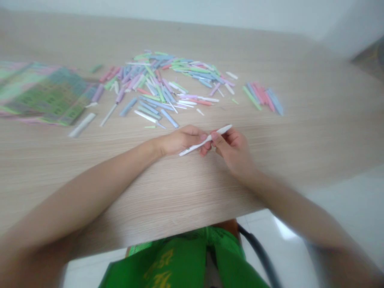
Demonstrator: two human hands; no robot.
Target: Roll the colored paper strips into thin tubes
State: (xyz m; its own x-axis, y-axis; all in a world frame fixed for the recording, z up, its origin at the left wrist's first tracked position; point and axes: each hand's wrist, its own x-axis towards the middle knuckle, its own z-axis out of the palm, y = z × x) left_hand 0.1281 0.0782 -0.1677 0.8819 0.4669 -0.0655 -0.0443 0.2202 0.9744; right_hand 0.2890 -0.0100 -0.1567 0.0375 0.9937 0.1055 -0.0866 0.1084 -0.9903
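Observation:
A slim white stick (190, 149) with a narrow waist, pen-like in shape, is held slantwise between my two hands over the front of the table. My left hand (189, 138) is closed on its middle, thumb on top, and the lower end sticks out toward me. My right hand (234, 150) pinches it just right of the waist, with the tapered upper end pointing away to the right. Beyond the hands lies a loose heap of pastel sticks (162, 86) in blue, green, pink, purple and white. Its exact kind is too blurred to tell.
Stacked printed green and pink sheets or packs (45, 94) lie at the left. A thicker white piece (82, 125) rests nearby. To the right is a small group of coloured sticks (262, 97). The wooden table (135, 212) ends close in front of my green apron (180, 260).

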